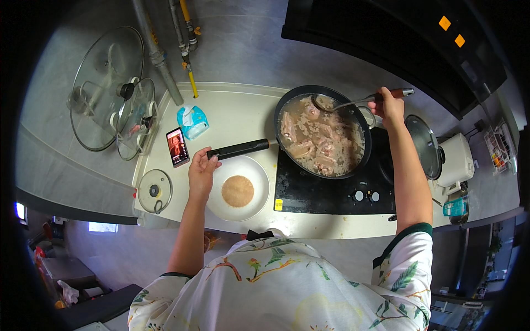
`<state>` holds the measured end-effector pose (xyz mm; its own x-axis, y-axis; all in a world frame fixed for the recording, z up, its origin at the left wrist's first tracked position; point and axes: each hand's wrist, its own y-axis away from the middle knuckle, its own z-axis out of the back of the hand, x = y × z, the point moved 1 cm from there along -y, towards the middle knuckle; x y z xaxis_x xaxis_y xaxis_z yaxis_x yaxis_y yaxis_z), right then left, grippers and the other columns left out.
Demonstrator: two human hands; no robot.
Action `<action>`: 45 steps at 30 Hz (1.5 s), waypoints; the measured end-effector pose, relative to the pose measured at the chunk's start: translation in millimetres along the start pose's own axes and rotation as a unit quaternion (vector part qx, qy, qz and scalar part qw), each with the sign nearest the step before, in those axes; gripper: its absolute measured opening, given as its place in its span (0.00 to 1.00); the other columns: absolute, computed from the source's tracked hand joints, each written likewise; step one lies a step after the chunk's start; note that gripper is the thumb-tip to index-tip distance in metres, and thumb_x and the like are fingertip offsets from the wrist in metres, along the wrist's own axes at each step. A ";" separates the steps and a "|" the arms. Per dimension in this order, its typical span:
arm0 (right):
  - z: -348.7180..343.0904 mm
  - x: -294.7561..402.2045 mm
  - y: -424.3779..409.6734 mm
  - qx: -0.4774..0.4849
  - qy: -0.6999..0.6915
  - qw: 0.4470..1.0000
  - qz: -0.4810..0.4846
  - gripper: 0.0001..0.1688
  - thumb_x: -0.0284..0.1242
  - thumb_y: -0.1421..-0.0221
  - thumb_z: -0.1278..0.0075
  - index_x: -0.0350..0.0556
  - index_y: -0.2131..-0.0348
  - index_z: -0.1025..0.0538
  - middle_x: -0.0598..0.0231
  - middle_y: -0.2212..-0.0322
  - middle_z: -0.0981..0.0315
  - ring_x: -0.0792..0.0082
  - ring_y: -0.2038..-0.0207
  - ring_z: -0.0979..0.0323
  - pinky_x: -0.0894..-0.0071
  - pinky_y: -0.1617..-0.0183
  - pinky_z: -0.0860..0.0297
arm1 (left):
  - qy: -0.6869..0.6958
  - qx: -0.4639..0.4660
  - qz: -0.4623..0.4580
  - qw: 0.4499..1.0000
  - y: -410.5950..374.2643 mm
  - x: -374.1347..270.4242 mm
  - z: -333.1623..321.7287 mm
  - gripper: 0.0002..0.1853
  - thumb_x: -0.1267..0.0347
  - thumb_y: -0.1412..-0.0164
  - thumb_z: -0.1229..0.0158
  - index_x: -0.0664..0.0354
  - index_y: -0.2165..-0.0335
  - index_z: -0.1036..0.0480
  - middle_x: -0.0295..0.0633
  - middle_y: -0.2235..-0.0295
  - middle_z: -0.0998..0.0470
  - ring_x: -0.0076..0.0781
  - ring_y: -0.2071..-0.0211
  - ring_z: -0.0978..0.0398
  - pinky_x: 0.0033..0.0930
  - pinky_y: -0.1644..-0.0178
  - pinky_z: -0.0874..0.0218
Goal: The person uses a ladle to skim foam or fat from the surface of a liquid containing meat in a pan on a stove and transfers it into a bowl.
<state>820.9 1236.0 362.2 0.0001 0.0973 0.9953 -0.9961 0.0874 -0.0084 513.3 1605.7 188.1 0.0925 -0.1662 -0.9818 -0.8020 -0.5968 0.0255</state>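
Note:
A deep black pan [364,149] of cloudy liquid stands over the gas hob [331,196], with pale meat pieces [304,147] and foamy scum floating in it. My left hand [201,171] pinches the tip of the pan's long black handle [240,149] between thumb and fingers. In my right hand [390,107], beyond the pan's right rim, is the handle of a metal ladle [352,103]. The ladle's round bowl rests at the liquid's surface by the far rim. Below the pan handle sits a white bowl [260,186] holding brownish, foamy liquid.
Left of the bowl are a phone [178,147] with a lit screen, a blue tissue pack [193,122] and a small glass lid [155,191]. Larger glass lids [107,89] hang on the wall. A lidded pot [424,147] and white appliance [455,160] stand at right.

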 end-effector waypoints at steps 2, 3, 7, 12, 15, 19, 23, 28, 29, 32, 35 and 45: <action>-1.0 0.6 10.3 0.010 0.012 1.000 0.020 0.13 0.30 0.46 0.52 0.36 0.66 0.31 0.57 0.75 0.28 0.66 0.81 0.24 0.74 0.83 0.29 | -0.003 0.001 -0.001 1.000 0.6 -1.4 -0.2 0.19 0.76 0.40 0.47 0.66 0.50 0.37 0.34 0.64 0.33 0.20 0.66 0.30 0.25 0.57 0.33; -1.0 0.0 15.2 0.016 0.018 0.999 0.030 0.13 0.30 0.46 0.52 0.36 0.66 0.31 0.58 0.75 0.28 0.67 0.81 0.24 0.75 0.83 0.29 | -0.004 0.001 -0.001 1.000 0.8 -2.0 -0.4 0.19 0.76 0.40 0.47 0.66 0.50 0.37 0.34 0.64 0.33 0.20 0.66 0.30 0.25 0.57 0.33; 6.4 -7.0 27.9 0.044 0.024 0.996 0.068 0.13 0.30 0.46 0.51 0.35 0.66 0.30 0.61 0.79 0.29 0.69 0.81 0.24 0.76 0.83 0.30 | -0.004 0.000 -0.001 1.000 0.6 -0.9 -1.3 0.19 0.76 0.40 0.47 0.66 0.50 0.37 0.35 0.63 0.33 0.20 0.66 0.30 0.25 0.57 0.33; 11.4 -16.7 45.5 0.044 0.018 0.994 0.102 0.15 0.31 0.44 0.50 0.35 0.63 0.28 0.60 0.80 0.27 0.70 0.82 0.25 0.78 0.83 0.31 | -0.008 -0.002 -0.005 1.000 0.8 -1.5 -1.9 0.19 0.76 0.40 0.47 0.65 0.50 0.37 0.36 0.63 0.33 0.20 0.66 0.30 0.25 0.57 0.33; 19.9 -16.0 59.5 0.052 0.015 0.991 0.126 0.16 0.32 0.43 0.49 0.35 0.62 0.28 0.59 0.80 0.27 0.70 0.82 0.25 0.78 0.83 0.31 | -0.006 0.000 0.001 1.000 1.1 -0.9 -1.9 0.19 0.76 0.40 0.47 0.65 0.50 0.36 0.37 0.62 0.32 0.22 0.66 0.30 0.26 0.57 0.32; 24.7 4.7 102.7 0.053 0.013 0.988 0.142 0.16 0.33 0.43 0.48 0.37 0.62 0.27 0.60 0.81 0.27 0.71 0.83 0.26 0.79 0.83 0.33 | -0.005 -0.012 -0.003 1.000 0.2 3.4 -0.1 0.18 0.76 0.40 0.47 0.65 0.51 0.36 0.40 0.61 0.29 0.24 0.65 0.27 0.24 0.58 0.34; 33.9 13.5 143.6 0.078 -0.029 0.985 0.149 0.14 0.32 0.42 0.50 0.39 0.62 0.27 0.59 0.81 0.27 0.72 0.85 0.27 0.79 0.85 0.34 | -0.016 -0.015 0.001 1.000 1.6 1.3 1.5 0.18 0.75 0.39 0.47 0.65 0.50 0.36 0.42 0.61 0.27 0.25 0.66 0.26 0.24 0.58 0.34; 43.4 17.9 190.0 0.145 -0.075 0.977 0.134 0.14 0.29 0.42 0.53 0.34 0.62 0.29 0.54 0.82 0.29 0.69 0.88 0.31 0.77 0.87 0.33 | -0.015 -0.009 0.006 1.000 2.9 -1.8 2.3 0.20 0.73 0.39 0.46 0.64 0.49 0.36 0.40 0.62 0.28 0.24 0.66 0.27 0.25 0.59 0.35; 42.1 17.7 199.2 0.164 -0.080 0.973 0.138 0.14 0.29 0.42 0.54 0.34 0.62 0.29 0.54 0.82 0.29 0.68 0.87 0.31 0.77 0.87 0.32 | -0.020 -0.011 0.010 1.000 2.8 -1.3 3.2 0.20 0.73 0.39 0.46 0.64 0.49 0.36 0.38 0.63 0.29 0.23 0.66 0.27 0.25 0.58 0.34; 38.2 11.9 222.5 0.240 -0.077 0.959 0.128 0.12 0.25 0.44 0.54 0.31 0.63 0.29 0.52 0.82 0.28 0.66 0.87 0.29 0.73 0.86 0.30 | -0.030 -0.014 0.016 0.999 3.5 -0.4 7.1 0.19 0.73 0.38 0.47 0.63 0.48 0.35 0.34 0.65 0.31 0.22 0.66 0.28 0.24 0.57 0.34; 24.2 1.1 244.5 0.259 -0.059 0.962 0.060 0.09 0.23 0.45 0.54 0.31 0.66 0.28 0.52 0.82 0.27 0.67 0.86 0.27 0.74 0.84 0.30 | -0.021 -0.013 0.015 1.000 2.7 1.7 8.5 0.19 0.72 0.37 0.48 0.63 0.48 0.35 0.33 0.66 0.30 0.22 0.66 0.28 0.24 0.57 0.34; -21.3 -92.8 268.8 0.227 -0.166 0.932 -0.228 0.15 0.31 0.45 0.51 0.34 0.66 0.28 0.54 0.84 0.29 0.68 0.91 0.33 0.75 0.89 0.36 | -0.036 -0.037 0.018 0.999 4.5 1.7 13.5 0.18 0.71 0.37 0.48 0.64 0.49 0.33 0.36 0.65 0.28 0.22 0.68 0.27 0.25 0.60 0.33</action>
<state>555.0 1271.6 265.5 0.4809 -0.1660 0.8609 -0.8335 -0.3914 0.3901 501.9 1613.3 184.0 0.0198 -0.1319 -0.9911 -0.7582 -0.6481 0.0712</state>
